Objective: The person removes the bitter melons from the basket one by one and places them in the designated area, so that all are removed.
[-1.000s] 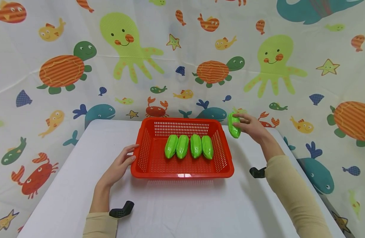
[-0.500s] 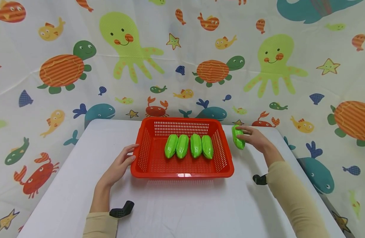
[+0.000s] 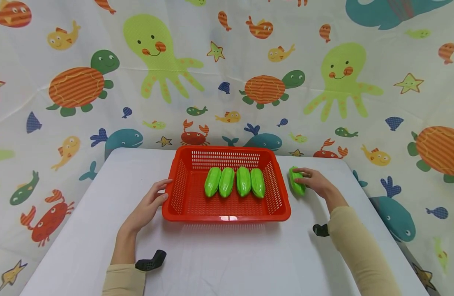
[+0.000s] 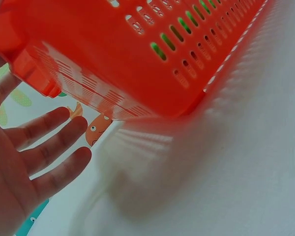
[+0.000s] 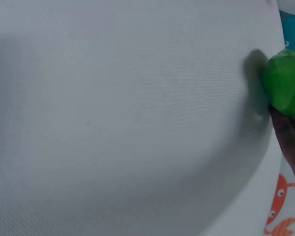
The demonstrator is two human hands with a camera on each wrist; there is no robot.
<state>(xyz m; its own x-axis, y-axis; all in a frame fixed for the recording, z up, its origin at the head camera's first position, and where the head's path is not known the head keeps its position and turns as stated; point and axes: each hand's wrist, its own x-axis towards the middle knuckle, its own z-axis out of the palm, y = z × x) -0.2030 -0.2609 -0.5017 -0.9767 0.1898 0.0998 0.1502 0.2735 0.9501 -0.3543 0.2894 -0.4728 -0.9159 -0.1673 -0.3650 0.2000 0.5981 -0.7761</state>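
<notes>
A glossy green ridged star fruit (image 3: pixel 296 181) lies low at the table surface, just right of the red basket (image 3: pixel 227 218). My right hand (image 3: pixel 317 181) pinches it, thumb and fingers at its right side; in the right wrist view one end of the star fruit (image 5: pixel 284 83) shows above a fingertip. Inside the basket several like star fruits (image 3: pixel 227 182) lie side by side. My left hand (image 3: pixel 147 205) rests at the basket's left rim. Three of its fingers (image 4: pixel 54 142) stretch out straight below the rim in the left wrist view.
A white-covered table (image 3: pixel 219 255) carries the basket. Right behind it hangs a curtain (image 3: pixel 227 115) printed with sea animals. Black wrist cameras (image 3: pixel 151 260) stick out from both sleeves.
My right hand has lowered the star fruit from the air above the basket's right back corner down to the table, toward me. The left hand and the basket have stayed put.
</notes>
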